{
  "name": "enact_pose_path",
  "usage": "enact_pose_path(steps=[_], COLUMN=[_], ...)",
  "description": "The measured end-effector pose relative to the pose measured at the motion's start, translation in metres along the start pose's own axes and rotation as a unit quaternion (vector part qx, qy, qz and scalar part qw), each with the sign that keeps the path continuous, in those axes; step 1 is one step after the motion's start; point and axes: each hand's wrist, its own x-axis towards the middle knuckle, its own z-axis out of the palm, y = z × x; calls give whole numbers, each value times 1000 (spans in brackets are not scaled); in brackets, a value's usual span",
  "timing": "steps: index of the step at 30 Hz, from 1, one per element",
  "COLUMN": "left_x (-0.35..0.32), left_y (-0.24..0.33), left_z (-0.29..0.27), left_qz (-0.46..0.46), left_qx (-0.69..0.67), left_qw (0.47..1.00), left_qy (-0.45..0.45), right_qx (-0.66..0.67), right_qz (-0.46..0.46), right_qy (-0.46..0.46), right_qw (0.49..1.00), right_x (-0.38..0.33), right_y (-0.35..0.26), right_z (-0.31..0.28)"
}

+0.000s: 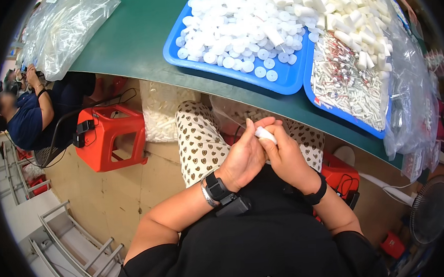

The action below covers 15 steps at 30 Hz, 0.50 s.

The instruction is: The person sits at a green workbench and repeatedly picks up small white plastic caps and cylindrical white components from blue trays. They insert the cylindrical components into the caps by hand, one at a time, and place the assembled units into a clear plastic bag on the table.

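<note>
Both hands meet over my lap, just off the table's near edge. Between the thumb and fingers of my right hand (pixel 287 157) is a small white cylindrical piece (pixel 266 134), its rounded end pointing up and left. My left hand (pixel 244 162) lies against it from the other side, palm partly showing, thumb raised and fingers stretched out behind the piece. Whether the left fingertips also grip something small is hard to see. Ahead, a blue tray (pixel 279 87) carries a heap of white plastic discs (pixel 241 32).
A second blue tray (pixel 349 119) on the green table (pixel 136 42) bears thin white parts and cream cylinders (pixel 359 23). Clear plastic bags lie at the far left (pixel 71 31) and right. A red stool (pixel 111 139) and a seated person (pixel 27 116) are left; a fan (pixel 431 210) stands right.
</note>
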Motion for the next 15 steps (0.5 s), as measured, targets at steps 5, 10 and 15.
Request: enact_pose_path(steps=[5,10,15], left_x=[-1,-2,-3], left_y=[-9,-13,7], left_z=[2,-10,-6], left_qz=[34,6,-9], left_qx=[145,137,145], left_qw=[988,989,988], left_qy=[25,62,55], right_qx=[21,140,485], right_qz=[3,82,308], right_qy=[2,-58,-195], right_qw=[1000,985,795], right_x=[3,8,14], right_y=[-2,20,17], right_z=[-3,-1,-19])
